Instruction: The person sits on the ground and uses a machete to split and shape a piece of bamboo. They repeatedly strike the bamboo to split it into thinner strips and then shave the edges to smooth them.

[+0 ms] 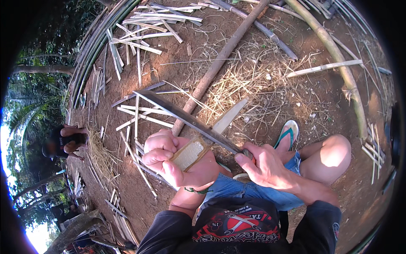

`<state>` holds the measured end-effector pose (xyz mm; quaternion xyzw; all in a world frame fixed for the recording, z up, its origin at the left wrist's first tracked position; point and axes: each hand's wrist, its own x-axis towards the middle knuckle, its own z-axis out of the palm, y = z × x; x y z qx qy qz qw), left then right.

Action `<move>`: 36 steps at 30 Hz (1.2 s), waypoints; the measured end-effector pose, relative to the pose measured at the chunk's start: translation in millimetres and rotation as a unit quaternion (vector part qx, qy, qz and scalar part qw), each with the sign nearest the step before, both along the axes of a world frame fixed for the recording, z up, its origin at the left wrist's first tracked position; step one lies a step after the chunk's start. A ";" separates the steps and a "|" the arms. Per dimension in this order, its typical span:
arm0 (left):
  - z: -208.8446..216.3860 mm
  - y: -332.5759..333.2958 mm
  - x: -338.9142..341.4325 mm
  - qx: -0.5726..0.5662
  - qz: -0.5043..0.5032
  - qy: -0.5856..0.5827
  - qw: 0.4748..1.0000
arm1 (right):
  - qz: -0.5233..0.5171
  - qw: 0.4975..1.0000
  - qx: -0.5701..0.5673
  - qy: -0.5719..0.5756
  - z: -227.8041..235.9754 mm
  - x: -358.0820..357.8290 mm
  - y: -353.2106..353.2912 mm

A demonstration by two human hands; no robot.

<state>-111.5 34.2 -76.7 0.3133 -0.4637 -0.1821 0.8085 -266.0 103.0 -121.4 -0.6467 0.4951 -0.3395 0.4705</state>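
Note:
My right hand (pixel 267 166) is wrapped round the handle of a machete (pixel 179 115), whose long dark blade points to the far left. A split piece of bamboo (pixel 189 155) with a pale inner face lies in my left hand (pixel 198 172), fingers curled over its near end. The blade crosses this piece just beyond my left hand and seems to touch it; whether it cuts in I cannot tell. Past the blade, the bamboo's far end tapers off to the right. A dark green cord circles my left wrist.
A long brown pole (pixel 224 57) lies ahead on the dirt, with pale shavings (pixel 249 84) beside it. Split bamboo strips (pixel 144 40) are scattered left and ahead. A thick bamboo pole (pixel 338 55) bends along the right. Another person (pixel 69 139) crouches at the far left.

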 end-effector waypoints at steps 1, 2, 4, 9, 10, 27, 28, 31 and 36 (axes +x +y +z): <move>1.0 -0.5 -1.7 0.000 -0.002 0.002 1.000 | -0.008 0.999 0.021 -0.037 2.9 0.5 1.9; 1.5 1.7 -0.7 0.006 -0.006 -0.002 1.000 | -0.008 1.000 0.003 -0.029 3.1 0.6 1.6; 1.4 2.9 -1.4 0.005 -0.011 0.009 1.000 | -0.022 0.999 0.034 0.013 -12.7 0.7 -0.8; -0.1 2.3 0.1 -0.014 -0.012 0.000 1.000 | -0.013 1.000 0.014 -0.004 -3.6 1.2 0.7; -1.1 1.6 0.1 -0.013 -0.015 -0.003 1.000 | -0.024 0.999 0.038 0.012 -10.3 -0.6 -5.0; 3.2 2.3 0.6 0.006 0.001 0.007 1.000 | -0.047 0.994 0.073 0.071 -31.7 -3.5 -8.6; 4.3 0.1 0.9 0.019 0.039 0.009 0.999 | -0.065 0.991 0.092 0.069 -37.7 -6.0 -9.3; -2.0 -5.5 9.6 0.003 0.047 -0.052 0.998 | -0.075 0.992 0.103 0.025 -29.0 -6.7 -7.2; -2.3 -7.6 14.6 0.000 0.042 -0.091 0.995 | -0.021 0.998 0.040 -0.050 1.6 2.3 0.4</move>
